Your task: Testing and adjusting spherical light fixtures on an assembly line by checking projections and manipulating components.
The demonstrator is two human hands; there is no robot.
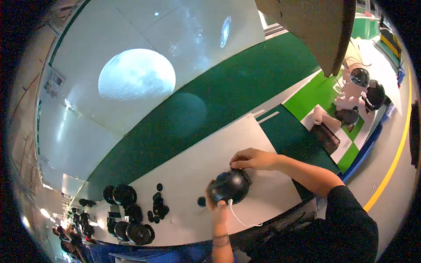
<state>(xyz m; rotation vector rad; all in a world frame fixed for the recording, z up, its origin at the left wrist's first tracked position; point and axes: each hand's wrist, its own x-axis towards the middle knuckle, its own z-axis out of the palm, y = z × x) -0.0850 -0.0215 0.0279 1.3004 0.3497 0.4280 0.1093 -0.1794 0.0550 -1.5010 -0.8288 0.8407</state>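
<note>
A glossy black ball-shaped projector (pixel 229 186) stands on the white tabletop in front of me, a white cable (pixel 239 219) plugged into its near side. My left hand (pixel 215 206) is wrapped around its left side, slightly blurred. At the far rim of the ball, the bent fingers of my right hand (pixel 251 158) pinch its edge; what exactly lies between the fingertips is hidden. A small dark disc (pixel 201 201) lies just left of my left hand. Farther left are several small black discs (pixel 160 208) in a loose group.
Several larger round black parts (pixel 125 195) crowd the table's left end. Ahead, a bright moon picture (pixel 137 74) shows on a pale panel above a green strip. To the right, a green-and-white surface (pixel 309 98) carries black spheres (pixel 375 94) and a dark box (pixel 325 137).
</note>
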